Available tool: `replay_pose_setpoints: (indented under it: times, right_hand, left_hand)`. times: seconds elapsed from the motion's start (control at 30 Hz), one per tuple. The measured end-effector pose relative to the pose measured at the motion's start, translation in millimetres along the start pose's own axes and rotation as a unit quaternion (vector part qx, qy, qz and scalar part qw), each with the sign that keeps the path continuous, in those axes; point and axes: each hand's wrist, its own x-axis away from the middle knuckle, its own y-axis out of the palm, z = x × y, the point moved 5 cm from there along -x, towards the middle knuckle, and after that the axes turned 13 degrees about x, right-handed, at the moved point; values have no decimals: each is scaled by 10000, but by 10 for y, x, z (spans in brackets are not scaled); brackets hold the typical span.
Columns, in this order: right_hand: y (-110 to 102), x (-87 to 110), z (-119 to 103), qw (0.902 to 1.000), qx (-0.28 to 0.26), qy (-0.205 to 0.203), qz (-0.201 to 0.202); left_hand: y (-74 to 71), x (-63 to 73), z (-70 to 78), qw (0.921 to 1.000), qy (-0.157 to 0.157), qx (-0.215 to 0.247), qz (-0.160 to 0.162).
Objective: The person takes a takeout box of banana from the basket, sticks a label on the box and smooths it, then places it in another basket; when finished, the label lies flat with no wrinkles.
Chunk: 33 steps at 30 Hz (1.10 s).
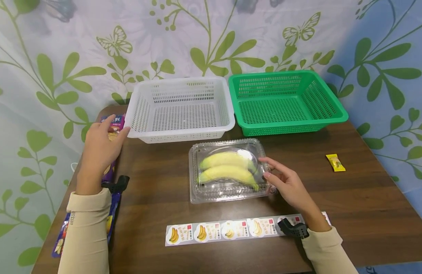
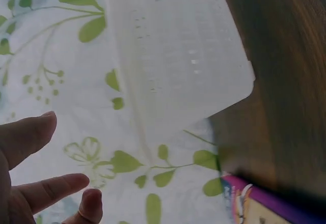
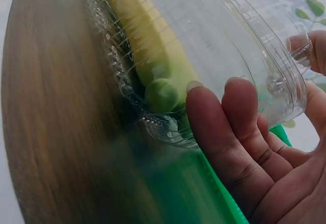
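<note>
Between the hands (image 1: pixel 102 144) (image 1: pixel 289 184), a banana box (image 1: pixel 228 171).

- Left hand (image 2: pixel 35 196): thumb and fingers spread.
- Basket (image 2: pixel 188 66): beyond the fingertips, near them.
- Cloth (image 2: pixel 76 71): behind the hand.
- Pack (image 2: pixel 265 208): apart from the hand, partly in view.
- Surface (image 2: pixel 277 102): past the basket from the hand.

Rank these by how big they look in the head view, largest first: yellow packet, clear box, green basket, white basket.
1. Green basket and white basket: too alike to rank
2. Clear box
3. Yellow packet
</note>
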Motion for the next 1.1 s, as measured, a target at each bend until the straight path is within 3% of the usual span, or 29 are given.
replay_pose_setpoints:
  times: [0.13,0.27,0.37,0.5,0.67,0.8,0.97,1.1]
  right_hand:
    - [15,-3,-17,9999,-57,-56,68]
    - [24,5,-47,9996,-84,-218,159]
    - [41,10,-61,9990,-91,-372,240]
    - [59,15,-55,9984,-121,-409,372]
    - [75,16,-45,9983,-121,-375,420]
    - [78,12,-43,9981,-71,-426,448]
    - [85,9,-4,9946,-136,-593,844]
    - [120,19,56,9876,-582,-777,1238]
  left_hand:
    - [-84,279,126,9972,708,179,188]
    - [-32,687,256,9899,1388,241,141]
    - [68,990,326,9856,1670,249,-34]
    - [242,1273,417,9827,1820,186,-290]
    - [459,1505,486,9735,2232,65,-488]
    - [641,1646,450,9628,2535,115,-933]
    - [861,1712,339,9621,2380,118,-1323]
    - [980,1771,298,9610,2284,154,-1551]
